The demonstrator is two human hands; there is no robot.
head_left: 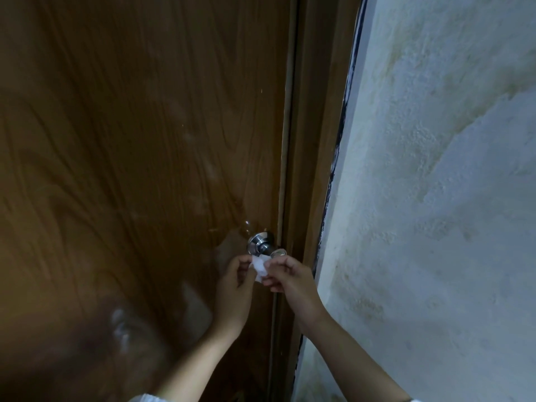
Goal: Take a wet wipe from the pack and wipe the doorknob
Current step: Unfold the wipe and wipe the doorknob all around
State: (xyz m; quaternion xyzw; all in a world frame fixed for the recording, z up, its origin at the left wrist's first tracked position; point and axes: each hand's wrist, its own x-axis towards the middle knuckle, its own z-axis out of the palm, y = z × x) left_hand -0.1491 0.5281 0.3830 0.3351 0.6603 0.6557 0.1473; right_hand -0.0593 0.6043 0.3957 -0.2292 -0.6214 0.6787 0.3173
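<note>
1. The wet wipe (259, 267) is sitting bunched between both hands, just below and in front of the doorknob (262, 246), near it but apparently not yet pressing on it.
2. The left hand (236, 281) is pinching the wipe's left side with fingers together on it; the right hand (285, 275) is clamping its right side the same way.
3. The wipe is looking small and crumpled, so it is risking covering only part of the knob; unfolding it first would likely help.
4. 2 hands are crowding 1 small knob, so a loose pinch could be letting the wipe drop to the floor, out of view.
5. The knob is sitting close to the door (139, 158) edge and the frame (313, 146), leaving the right hand little room on that side.
6. The rough wall (435, 198) is standing just beyond the frame; open room is lying to the left, across the door face.
</note>
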